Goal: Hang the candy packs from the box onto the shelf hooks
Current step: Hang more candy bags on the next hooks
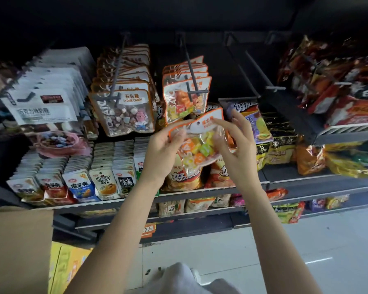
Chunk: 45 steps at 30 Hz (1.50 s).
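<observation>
holding one candy pack (197,143) up in front of the shelf, just below the middle hook (192,76). left hand (165,149) pinching the pack's left edge. right hand (236,145) pinching its right side with thumb and fingers. both grips closed on that same pack. pack tilted, white top flap with its small hole facing up toward the hook. not on the hook yet.

looks like partway through the job. some packs of the same kind (186,94) hanging on the middle hook already, about five or six, hard to count since they overlap. more room on that hook near the tip. likely next: lining the little hole up with the hook's tip and sliding the pack on.

counting the rest: two hands, one pack held. one hook to the left full of stone candy packs (123,111), around ten, too stacked to count for sure. one bare hook (253,68) to the right with nothing on it. one brown cardboard box (17,249) at the bottom left, only a flap showing, so no telling how many packs are left inside. maybe many still to hang.
</observation>
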Each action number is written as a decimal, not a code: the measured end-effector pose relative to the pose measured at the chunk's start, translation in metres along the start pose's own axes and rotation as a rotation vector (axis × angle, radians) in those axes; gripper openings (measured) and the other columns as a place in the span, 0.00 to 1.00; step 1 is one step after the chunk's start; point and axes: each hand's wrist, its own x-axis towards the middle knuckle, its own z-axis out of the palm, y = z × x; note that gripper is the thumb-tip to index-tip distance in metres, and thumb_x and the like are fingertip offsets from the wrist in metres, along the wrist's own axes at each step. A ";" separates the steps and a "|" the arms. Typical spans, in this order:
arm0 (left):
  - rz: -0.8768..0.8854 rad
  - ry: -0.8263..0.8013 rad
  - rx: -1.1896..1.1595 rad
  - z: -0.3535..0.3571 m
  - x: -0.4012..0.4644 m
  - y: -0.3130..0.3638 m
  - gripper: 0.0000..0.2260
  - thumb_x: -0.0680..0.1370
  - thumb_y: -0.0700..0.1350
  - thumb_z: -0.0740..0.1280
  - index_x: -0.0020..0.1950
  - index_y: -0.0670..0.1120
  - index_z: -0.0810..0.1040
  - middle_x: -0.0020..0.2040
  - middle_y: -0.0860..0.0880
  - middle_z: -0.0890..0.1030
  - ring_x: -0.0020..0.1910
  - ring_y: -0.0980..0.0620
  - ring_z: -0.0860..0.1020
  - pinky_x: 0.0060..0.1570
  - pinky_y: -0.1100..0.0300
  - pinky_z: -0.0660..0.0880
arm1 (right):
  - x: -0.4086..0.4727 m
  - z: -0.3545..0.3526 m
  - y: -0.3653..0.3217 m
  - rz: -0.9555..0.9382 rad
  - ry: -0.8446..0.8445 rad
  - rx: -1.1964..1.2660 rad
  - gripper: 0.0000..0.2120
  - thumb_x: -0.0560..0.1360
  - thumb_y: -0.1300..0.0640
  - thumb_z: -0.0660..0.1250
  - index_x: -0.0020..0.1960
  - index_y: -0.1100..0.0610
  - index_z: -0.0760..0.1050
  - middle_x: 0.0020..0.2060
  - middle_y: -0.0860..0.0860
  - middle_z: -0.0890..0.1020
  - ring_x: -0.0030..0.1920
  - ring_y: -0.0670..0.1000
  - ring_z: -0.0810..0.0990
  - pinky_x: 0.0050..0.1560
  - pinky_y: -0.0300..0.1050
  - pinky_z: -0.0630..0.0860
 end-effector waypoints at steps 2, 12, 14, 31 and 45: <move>0.050 0.041 0.021 -0.003 0.007 0.005 0.07 0.80 0.42 0.64 0.54 0.53 0.78 0.45 0.57 0.83 0.46 0.61 0.81 0.47 0.65 0.76 | 0.012 -0.001 -0.006 0.035 -0.029 0.076 0.17 0.79 0.58 0.65 0.66 0.49 0.74 0.61 0.48 0.75 0.58 0.43 0.75 0.56 0.41 0.76; 0.348 0.285 0.323 -0.006 0.044 0.001 0.08 0.77 0.43 0.69 0.56 0.52 0.80 0.37 0.59 0.80 0.37 0.40 0.79 0.36 0.40 0.77 | 0.036 0.019 -0.003 0.070 0.040 -0.032 0.21 0.78 0.56 0.67 0.71 0.50 0.70 0.43 0.42 0.73 0.39 0.39 0.72 0.42 0.29 0.70; 0.379 0.321 0.351 -0.004 0.048 -0.003 0.08 0.77 0.43 0.69 0.56 0.50 0.79 0.42 0.62 0.80 0.37 0.44 0.80 0.35 0.40 0.77 | 0.035 0.022 0.002 0.086 0.056 -0.033 0.22 0.78 0.56 0.67 0.71 0.50 0.70 0.41 0.40 0.70 0.37 0.38 0.71 0.40 0.29 0.70; 0.396 0.131 1.388 0.002 0.129 -0.034 0.36 0.79 0.43 0.65 0.78 0.40 0.44 0.79 0.42 0.43 0.77 0.45 0.40 0.74 0.54 0.44 | 0.115 0.071 0.029 0.049 0.013 -0.388 0.28 0.79 0.53 0.63 0.77 0.52 0.59 0.58 0.56 0.74 0.49 0.56 0.77 0.41 0.43 0.66; 0.354 0.186 0.764 0.013 0.109 -0.032 0.32 0.76 0.33 0.66 0.77 0.45 0.59 0.79 0.45 0.52 0.78 0.48 0.51 0.75 0.56 0.52 | 0.091 0.052 0.035 -0.166 0.087 -0.373 0.20 0.79 0.56 0.64 0.70 0.59 0.70 0.71 0.59 0.67 0.70 0.58 0.66 0.67 0.50 0.66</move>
